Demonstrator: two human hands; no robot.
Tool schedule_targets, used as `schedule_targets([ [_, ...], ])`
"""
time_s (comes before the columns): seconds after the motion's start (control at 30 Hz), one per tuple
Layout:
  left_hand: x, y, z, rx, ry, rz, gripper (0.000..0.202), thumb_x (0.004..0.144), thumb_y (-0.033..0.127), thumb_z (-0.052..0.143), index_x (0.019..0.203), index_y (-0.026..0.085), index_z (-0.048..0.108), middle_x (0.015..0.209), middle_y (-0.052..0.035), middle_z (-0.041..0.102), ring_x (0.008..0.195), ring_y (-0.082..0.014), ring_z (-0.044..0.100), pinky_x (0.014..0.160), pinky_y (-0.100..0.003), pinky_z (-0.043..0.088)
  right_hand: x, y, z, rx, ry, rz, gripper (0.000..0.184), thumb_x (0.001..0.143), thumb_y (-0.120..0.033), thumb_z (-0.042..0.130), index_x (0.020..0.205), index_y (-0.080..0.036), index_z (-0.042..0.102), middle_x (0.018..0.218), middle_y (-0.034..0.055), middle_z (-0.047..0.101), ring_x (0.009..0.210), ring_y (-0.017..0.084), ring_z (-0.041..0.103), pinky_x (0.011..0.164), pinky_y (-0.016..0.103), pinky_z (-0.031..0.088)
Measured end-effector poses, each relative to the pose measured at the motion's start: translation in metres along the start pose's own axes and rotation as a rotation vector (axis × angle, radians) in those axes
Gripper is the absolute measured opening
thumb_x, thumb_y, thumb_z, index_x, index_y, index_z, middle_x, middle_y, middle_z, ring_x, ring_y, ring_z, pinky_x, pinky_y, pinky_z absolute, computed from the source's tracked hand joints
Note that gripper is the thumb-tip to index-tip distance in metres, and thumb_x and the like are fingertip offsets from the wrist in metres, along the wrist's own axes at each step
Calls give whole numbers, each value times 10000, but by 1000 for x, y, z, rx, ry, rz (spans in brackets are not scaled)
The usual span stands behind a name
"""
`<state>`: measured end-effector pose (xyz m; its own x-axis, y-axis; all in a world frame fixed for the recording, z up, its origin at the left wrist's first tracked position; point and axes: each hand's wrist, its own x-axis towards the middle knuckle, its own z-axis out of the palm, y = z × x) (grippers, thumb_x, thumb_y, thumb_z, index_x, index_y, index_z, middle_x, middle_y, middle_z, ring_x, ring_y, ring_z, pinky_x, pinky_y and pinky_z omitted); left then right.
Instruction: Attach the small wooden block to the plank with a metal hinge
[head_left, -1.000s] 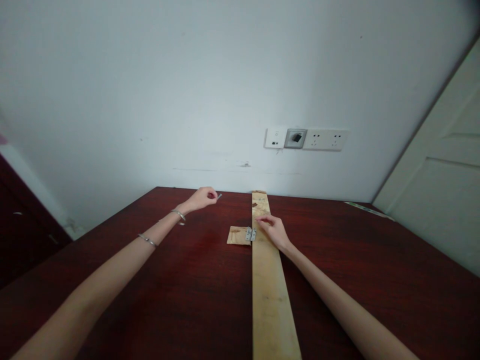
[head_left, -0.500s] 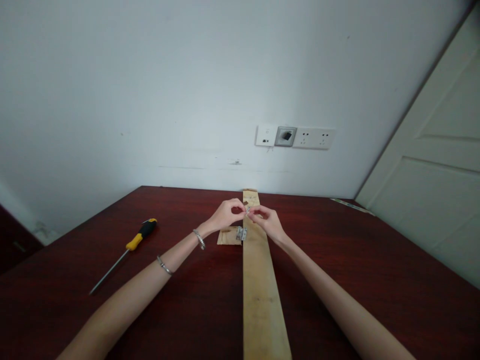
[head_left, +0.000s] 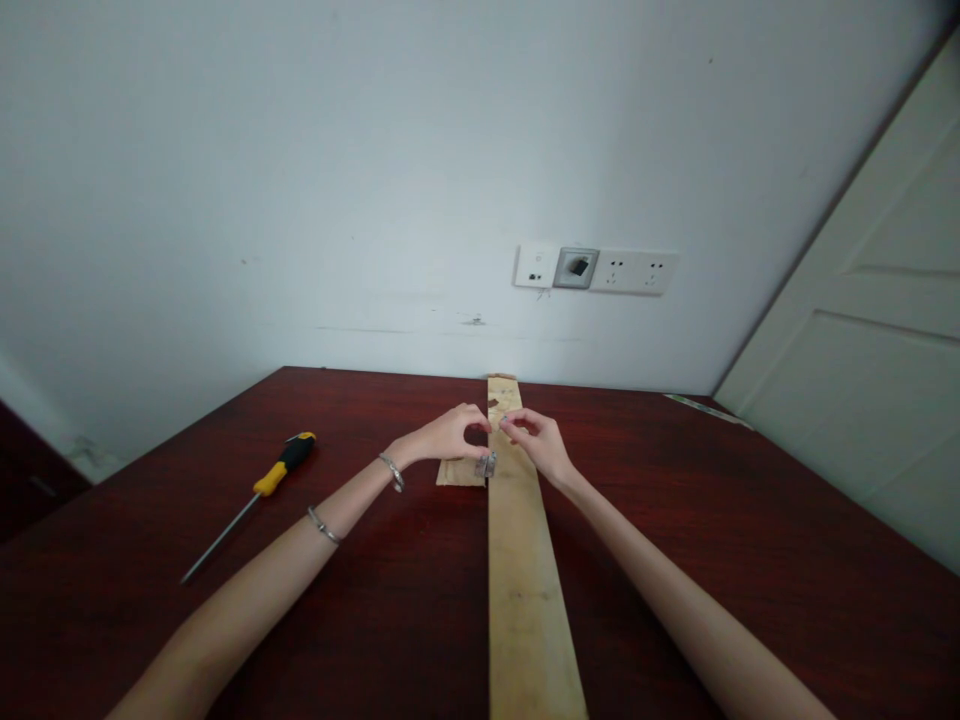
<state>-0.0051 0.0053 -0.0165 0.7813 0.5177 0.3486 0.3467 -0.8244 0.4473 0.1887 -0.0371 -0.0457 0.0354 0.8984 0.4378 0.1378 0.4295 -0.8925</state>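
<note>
A long pale wooden board (head_left: 525,590) runs away from me toward the wall, and a short piece of wood (head_left: 456,473) lies against its left side. A metal hinge (head_left: 486,465) sits where the two pieces meet. My left hand (head_left: 454,433) is over the short piece, thumb and fingers apart, with the thumb tip at the hinge's upper edge; whether it touches cannot be told. Above the board, my right hand (head_left: 541,443) pinches thumb and forefinger together on something too small to make out.
On the left of the dark red table (head_left: 375,620) lies a yellow and black screwdriver (head_left: 274,475), its shaft pointing toward me. Wall sockets (head_left: 630,271) are above the table's back edge. A thin strip (head_left: 705,410) lies at the back right, near a white door (head_left: 877,370).
My hands were together at the fingertips and have come apart. My left thumb has opened down toward the hinge, while my right hand keeps its pinch. The view has shifted slightly.
</note>
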Motion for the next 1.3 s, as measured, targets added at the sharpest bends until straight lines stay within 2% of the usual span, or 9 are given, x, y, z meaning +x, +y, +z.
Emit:
schedule_targets([
  [0.17, -4, -5, 5, 72, -170, -2, 365, 687, 327, 751, 982, 180, 592, 979, -40, 585, 964, -218, 473, 874, -319, 400, 1, 15, -1, 8, 27, 48, 282, 658, -457, 710, 680, -182, 654, 750, 31, 665, 724, 176, 595, 638, 284, 483],
  [0.5, -6, -7, 10, 21, -327, -94, 462, 677, 251, 712, 1088, 184, 512, 1019, -38, 520, 996, -221, 443, 867, -304, 399, -4, 24, -2, 73, 66, 152, 350, 584, -512, 745, 661, -180, 663, 701, 21, 647, 625, 147, 541, 543, 253, 431],
  [0.67, -7, -3, 16, 1, -338, -151, 485, 674, 227, 684, 1111, 190, 476, 980, -34, 481, 966, -213, 459, 848, -301, 416, -4, 24, -4, 138, 94, 211, 377, 549, -517, 771, 661, -179, 648, 699, 14, 625, 648, 148, 537, 543, 251, 449],
  [0.9, -7, 2, 16, 7, -336, -173, 536, 664, 233, 694, 1141, 178, 457, 985, -42, 452, 965, -214, 468, 868, -312, 419, -4, 27, -4, 147, 90, 216, 374, 557, -514, 774, 672, -178, 654, 714, 12, 624, 670, 149, 543, 547, 242, 452],
  [1.3, -7, 1, 17, -18, -298, -155, 515, 670, 241, 692, 1129, 179, 469, 1001, -46, 461, 956, -213, 483, 876, -322, 420, -4, 23, -3, 162, 111, 251, 417, 493, -531, 795, 659, -178, 647, 739, 21, 635, 663, 151, 546, 544, 251, 458],
])
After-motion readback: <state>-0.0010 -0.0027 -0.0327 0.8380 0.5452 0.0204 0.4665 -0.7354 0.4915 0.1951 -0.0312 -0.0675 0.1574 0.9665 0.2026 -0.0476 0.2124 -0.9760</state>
